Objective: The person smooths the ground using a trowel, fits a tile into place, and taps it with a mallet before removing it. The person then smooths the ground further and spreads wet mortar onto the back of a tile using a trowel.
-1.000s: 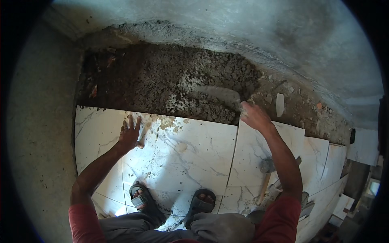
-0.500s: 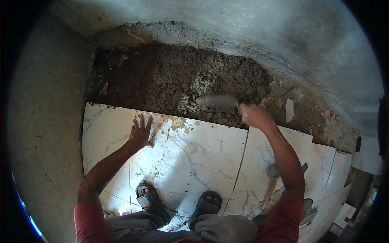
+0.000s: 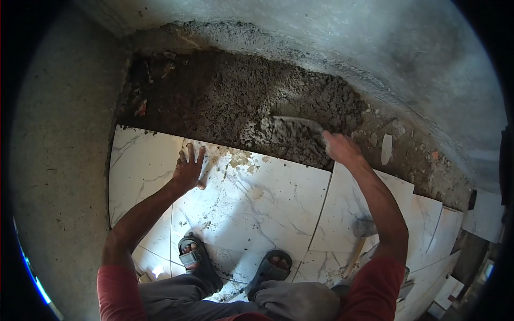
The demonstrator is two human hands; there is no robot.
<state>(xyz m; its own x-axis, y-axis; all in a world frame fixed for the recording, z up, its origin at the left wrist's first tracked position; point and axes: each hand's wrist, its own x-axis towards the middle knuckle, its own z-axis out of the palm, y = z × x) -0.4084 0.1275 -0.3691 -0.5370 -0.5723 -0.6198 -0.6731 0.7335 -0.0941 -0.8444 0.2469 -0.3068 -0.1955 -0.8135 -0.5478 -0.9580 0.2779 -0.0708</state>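
Note:
My left hand (image 3: pixel 188 170) lies with fingers spread on a white marbled floor tile (image 3: pixel 257 206), close to the tile's far edge. Past that edge spreads a bed of dark, lumpy wet mortar (image 3: pixel 230 99). In my right hand (image 3: pixel 342 148) is the handle of a trowel (image 3: pixel 300 121), gripped above the right part of the mortar. The trowel blade points left, low at the mortar and somewhat blurred; its exact contact with the mortar is hard to tell. Dried mortar smears and crumbs dot the tile beside my left hand.
A rough concrete wall (image 3: pixel 342 37) borders the mortar at the back; another grey surface (image 3: pixel 64 144) runs along the left. A mallet (image 3: pixel 364 228) with a wooden handle lies near my right forearm. A pale tile strip (image 3: pixel 386 149) rests on rubble. My sandalled feet stand on the tiles.
The trowel has shifted slightly right and its blade has tilted, showing a thin edge instead of its flat face. My right hand moved a little right. My left hand stays spread on the tile.

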